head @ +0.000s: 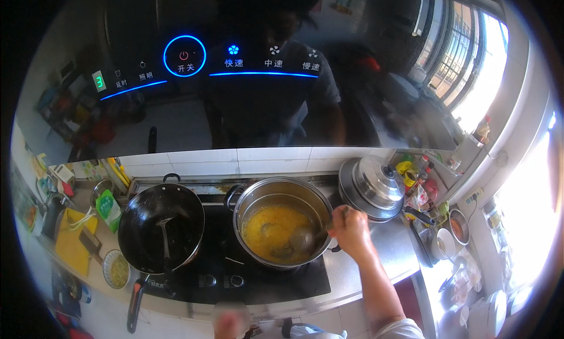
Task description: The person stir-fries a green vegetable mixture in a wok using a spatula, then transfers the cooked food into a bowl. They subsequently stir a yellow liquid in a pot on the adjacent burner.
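Note:
My right hand (352,231) grips the handle of a metal ladle (302,239) at the right rim of a stainless steel pot (282,188). The ladle's bowl sits in the yellow liquid (269,224) inside, which looks like a thick soup. On the cooktop's left side rests a black wok (141,233). A spatula (165,237) lies in the wok, its head against the inner wall. My left hand (228,323) is low at the bottom edge, before the counter front. It is blurred, so its fingers and anything in them cannot be made out.
A range hood (264,114) with lit controls overhangs the black cooktop (260,286). A pan with a domed lid (374,180) stands right of the pot. At left are a fluted bowl (118,270), a cleaver (90,242), a yellow cutting board (72,246) and a green packet (107,209).

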A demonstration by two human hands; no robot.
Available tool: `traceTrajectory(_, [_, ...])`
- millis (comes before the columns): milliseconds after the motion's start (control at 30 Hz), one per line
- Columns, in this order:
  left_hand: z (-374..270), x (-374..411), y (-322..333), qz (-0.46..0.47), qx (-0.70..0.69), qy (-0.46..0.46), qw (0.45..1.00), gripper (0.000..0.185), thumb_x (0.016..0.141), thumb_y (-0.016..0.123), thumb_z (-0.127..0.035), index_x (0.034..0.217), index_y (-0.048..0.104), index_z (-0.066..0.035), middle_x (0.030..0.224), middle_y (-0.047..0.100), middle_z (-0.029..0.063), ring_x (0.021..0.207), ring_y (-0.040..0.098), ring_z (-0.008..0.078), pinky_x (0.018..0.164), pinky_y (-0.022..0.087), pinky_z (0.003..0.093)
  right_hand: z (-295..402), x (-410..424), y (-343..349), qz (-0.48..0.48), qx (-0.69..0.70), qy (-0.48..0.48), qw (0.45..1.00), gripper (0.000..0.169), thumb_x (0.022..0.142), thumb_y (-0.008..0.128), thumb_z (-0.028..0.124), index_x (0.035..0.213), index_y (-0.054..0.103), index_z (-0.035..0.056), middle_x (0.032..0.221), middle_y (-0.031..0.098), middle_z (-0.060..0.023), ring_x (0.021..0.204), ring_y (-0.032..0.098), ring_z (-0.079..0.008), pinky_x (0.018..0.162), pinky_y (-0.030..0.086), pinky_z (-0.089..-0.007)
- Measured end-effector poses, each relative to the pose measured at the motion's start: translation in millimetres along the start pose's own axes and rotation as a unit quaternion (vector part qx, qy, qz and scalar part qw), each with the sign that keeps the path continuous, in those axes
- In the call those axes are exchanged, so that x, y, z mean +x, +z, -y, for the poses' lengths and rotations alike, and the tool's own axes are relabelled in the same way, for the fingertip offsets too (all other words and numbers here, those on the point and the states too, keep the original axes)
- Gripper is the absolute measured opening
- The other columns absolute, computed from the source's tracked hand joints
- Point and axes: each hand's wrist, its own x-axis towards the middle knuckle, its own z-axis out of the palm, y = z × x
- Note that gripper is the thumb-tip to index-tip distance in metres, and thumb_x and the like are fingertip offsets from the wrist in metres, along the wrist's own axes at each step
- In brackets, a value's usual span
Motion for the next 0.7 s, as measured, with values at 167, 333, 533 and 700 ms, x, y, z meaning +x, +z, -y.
traceTrajectory(167, [-68.6, 13.1, -3.0, 0.069, -0.052, -0.125, 0.988, 0.014, 0.089, 0.055, -0.017, 0.090, 0.060, -0.004, 0.075, 0.059, 0.0041, 0.069, 0.054, 0.0120, 0.060, 0.042, 0.0273, -22.7, -5.1, 52.5, -0.041, 0.044, -0.146, 0.987, 0.013, 0.080, 0.057, 0.008, 0.087, 0.060, -0.0016, 0.068, 0.062, -0.0199, 0.059, 0.063, -0.0305, 0.052, 0.049, -0.0364])
traceTrajectory(333, [-43.1, 6.1, -4.3, 0.000, -0.031, -0.010, 0.999, 0.015, 0.087, 0.057, -0.018, 0.094, 0.060, -0.005, 0.074, 0.058, 0.0048, 0.064, 0.051, 0.0114, 0.056, 0.042, 0.0268, -0.7, -29.8, 12.1, -0.027, 0.077, 0.069, 0.994, 0.016, 0.082, 0.054, 0.005, 0.094, 0.058, -0.0033, 0.075, 0.063, -0.0214, 0.065, 0.064, -0.0327, 0.061, 0.051, -0.0373])
traceTrajectory(533, [-54.5, 0.2, -4.2, 0.063, -0.136, -0.105, 0.983, 0.017, 0.087, 0.057, -0.014, 0.102, 0.058, -0.007, 0.079, 0.056, 0.0020, 0.060, 0.048, 0.0092, 0.051, 0.040, 0.0235, -17.4, -23.3, 58.7, -0.086, 0.002, -0.130, 0.988, 0.016, 0.088, 0.050, 0.009, 0.091, 0.058, -0.0049, 0.063, 0.064, -0.0140, 0.058, 0.065, -0.0191, 0.054, 0.050, -0.0271])
traceTrajectory(700, [-37.3, -3.4, -9.1, 0.042, -0.154, -0.118, 0.980, 0.017, 0.086, 0.057, -0.013, 0.102, 0.058, -0.007, 0.079, 0.055, 0.0015, 0.059, 0.047, 0.0083, 0.051, 0.040, 0.0229, -4.0, -44.5, 31.6, -0.068, 0.135, 0.088, 0.985, 0.020, 0.090, 0.046, 0.010, 0.091, 0.057, -0.0072, 0.063, 0.063, -0.0136, 0.057, 0.064, -0.0160, 0.052, 0.051, -0.0250])
